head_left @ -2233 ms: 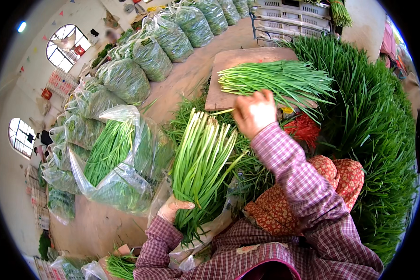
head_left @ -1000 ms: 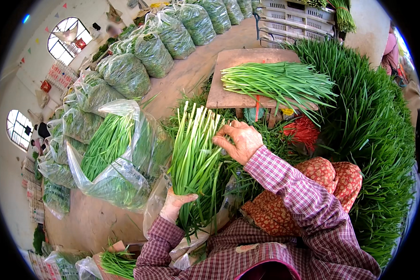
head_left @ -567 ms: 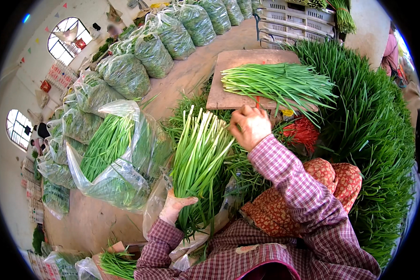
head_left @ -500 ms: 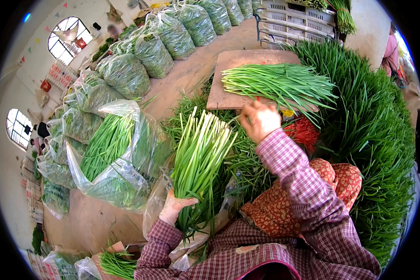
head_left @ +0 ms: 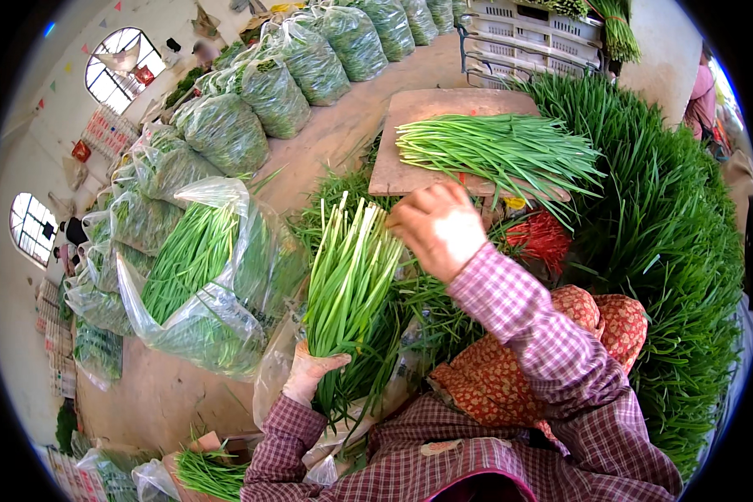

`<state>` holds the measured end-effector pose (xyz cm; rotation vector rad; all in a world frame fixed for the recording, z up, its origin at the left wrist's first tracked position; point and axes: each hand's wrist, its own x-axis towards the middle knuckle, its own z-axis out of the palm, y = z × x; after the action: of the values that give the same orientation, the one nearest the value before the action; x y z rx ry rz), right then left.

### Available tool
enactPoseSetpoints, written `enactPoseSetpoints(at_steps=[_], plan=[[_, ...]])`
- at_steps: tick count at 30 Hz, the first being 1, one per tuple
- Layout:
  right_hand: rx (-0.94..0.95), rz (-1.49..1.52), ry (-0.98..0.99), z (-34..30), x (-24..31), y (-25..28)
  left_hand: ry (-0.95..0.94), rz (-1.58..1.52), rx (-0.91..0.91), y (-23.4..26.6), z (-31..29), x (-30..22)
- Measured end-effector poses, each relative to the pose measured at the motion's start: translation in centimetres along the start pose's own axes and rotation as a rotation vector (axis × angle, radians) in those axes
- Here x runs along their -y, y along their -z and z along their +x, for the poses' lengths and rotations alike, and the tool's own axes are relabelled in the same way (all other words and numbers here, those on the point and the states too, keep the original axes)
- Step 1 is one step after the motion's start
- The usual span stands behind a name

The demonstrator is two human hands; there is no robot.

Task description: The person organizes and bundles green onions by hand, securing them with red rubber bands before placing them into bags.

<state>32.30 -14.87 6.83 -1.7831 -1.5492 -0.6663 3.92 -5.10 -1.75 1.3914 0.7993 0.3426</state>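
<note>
My left hand grips the lower part of a thick bundle of green chives, held upright with the pale cut ends pointing away from me. My right hand hovers at the bundle's top right edge, fingers curled and touching the stalk ends. Whether it pinches any stalks I cannot tell. Beyond my right hand, a loose sheaf of chives lies across a flat wooden board.
A big heap of chives fills the right side. An open clear plastic bag of chives lies at the left. Several filled bags line the floor behind it. White plastic crates stand at the back. Red bands lie near the board.
My right hand has come back from the board to the top of the bundle. My left hand has kept holding the bundle in place.
</note>
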Motion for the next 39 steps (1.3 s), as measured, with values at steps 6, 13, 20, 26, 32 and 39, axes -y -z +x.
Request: enactPoseSetpoints(at_steps=[6, 13, 20, 26, 32, 39], plan=[[0.038, 0.023, -0.005, -1.2, 0.8, -2.7, -0.044, 0.020, 0.025, -0.1, 0.4, 0.1], [0.173, 0.015, -0.151, -1.5, 1.1, -2.9, -0.083, 0.018, 0.003, -0.3, 0.7, 0.6], [0.326, 0.159, -0.350, -1.8, 1.9, -2.4, -0.026, 0.031, 0.010, -0.2, 0.5, 0.5], [0.409, 0.256, -0.496, -2.0, 1.4, -3.1, -0.058, 0.046, 0.010, -0.5, 0.6, 0.4], [0.271, -0.009, -0.314, -1.8, 0.7, -3.5, -0.031, 0.025, 0.014, 0.0, 0.6, 0.8], [0.001, -0.457, -0.249, -0.9, -7.8, -0.3, 0.005, -0.024, 0.019, 0.6, -0.6, 0.2]])
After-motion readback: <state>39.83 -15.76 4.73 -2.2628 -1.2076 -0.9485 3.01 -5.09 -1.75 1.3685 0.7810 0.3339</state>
